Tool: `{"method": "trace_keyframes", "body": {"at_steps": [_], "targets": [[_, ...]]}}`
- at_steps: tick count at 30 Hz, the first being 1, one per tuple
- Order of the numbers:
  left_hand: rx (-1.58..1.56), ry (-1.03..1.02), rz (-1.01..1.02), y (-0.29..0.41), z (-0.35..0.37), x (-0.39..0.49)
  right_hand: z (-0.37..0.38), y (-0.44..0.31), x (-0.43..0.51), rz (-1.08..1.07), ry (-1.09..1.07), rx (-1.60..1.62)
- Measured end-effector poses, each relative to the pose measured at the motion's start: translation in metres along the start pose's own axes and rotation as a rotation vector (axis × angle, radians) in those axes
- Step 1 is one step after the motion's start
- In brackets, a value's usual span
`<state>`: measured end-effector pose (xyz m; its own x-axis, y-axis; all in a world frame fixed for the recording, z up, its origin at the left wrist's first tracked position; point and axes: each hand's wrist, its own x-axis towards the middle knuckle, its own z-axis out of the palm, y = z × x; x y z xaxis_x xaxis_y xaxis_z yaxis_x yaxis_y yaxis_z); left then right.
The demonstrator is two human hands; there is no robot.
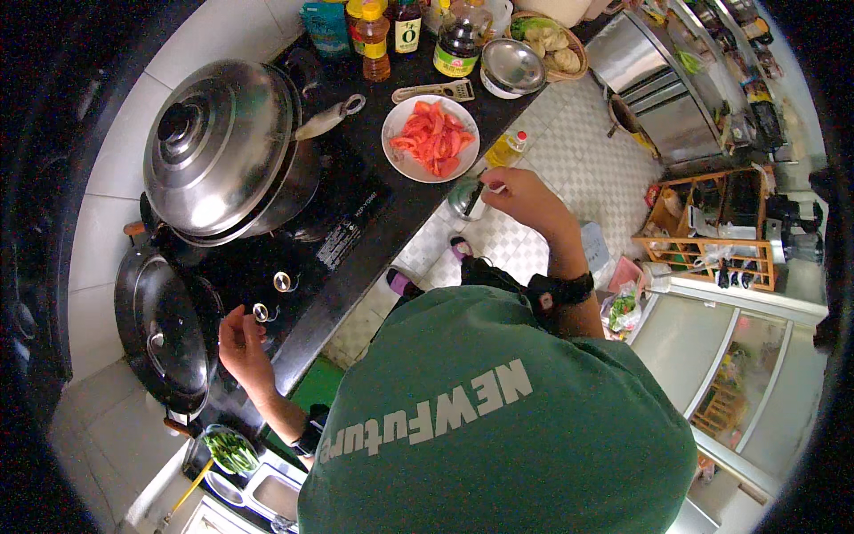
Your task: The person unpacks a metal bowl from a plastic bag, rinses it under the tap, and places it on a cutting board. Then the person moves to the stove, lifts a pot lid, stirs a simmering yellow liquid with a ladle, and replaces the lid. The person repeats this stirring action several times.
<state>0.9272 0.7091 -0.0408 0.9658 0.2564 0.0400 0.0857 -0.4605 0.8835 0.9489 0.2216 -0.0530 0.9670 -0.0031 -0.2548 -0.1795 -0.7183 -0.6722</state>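
Note:
My left hand (243, 340) is at the front of the black gas stove (347, 180), its bent fingers beside a round control knob (261, 312). Whether they touch it is unclear. A second knob (282, 282) sits farther along. My right hand (524, 197) is off the counter edge with fingers curled; a round, shiny object with a dark strip (464, 200) appears at the fingertips, and I cannot tell whether it is held. On the stove stand a steel pot with a domed lid (213, 147) and a black wok with a lid (167, 334). A white plate (393, 163) carries cut tomatoes (434, 140).
Behind the plate are a grater (434, 91), several bottles (375, 43), a lid-covered bowl (512, 67) and a basket (580, 60). Green vegetables (230, 448) stand near the sink (275, 494). An oil bottle (507, 148) and a wooden rack (707, 227) are beyond the counter.

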Motion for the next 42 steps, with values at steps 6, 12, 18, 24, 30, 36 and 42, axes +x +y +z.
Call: {"method": "trace_keyframes", "body": {"at_steps": [6, 12, 18, 24, 30, 36, 42], "targets": [[0.043, 0.097, 0.023, 0.018, 0.005, -0.030, 0.000, -0.004, 0.044, -0.240, 0.165, 0.150], [0.053, 0.224, -0.042, 0.038, 0.028, -0.092, -0.015, -0.039, 0.164, -0.432, 0.165, 0.382], [0.044, 0.457, -0.104, 0.038, 0.003, -0.165, 0.010, -0.115, 0.275, -0.379, 0.064, 0.498], [0.069, 0.597, -0.243, 0.031, 0.000, -0.236, 0.046, -0.162, 0.338, -0.403, -0.053, 0.303], [-0.036, 0.645, -0.188, 0.024, 0.014, -0.263, 0.067, -0.160, 0.359, -0.491, -0.095, 0.382], [0.032, 0.612, -0.229, 0.013, 0.010, -0.265, 0.064, -0.148, 0.353, -0.449, -0.101, 0.473], [-0.007, 0.627, -0.229, 0.010, 0.012, -0.262, 0.047, -0.139, 0.335, -0.522, -0.170, 0.572]]}}
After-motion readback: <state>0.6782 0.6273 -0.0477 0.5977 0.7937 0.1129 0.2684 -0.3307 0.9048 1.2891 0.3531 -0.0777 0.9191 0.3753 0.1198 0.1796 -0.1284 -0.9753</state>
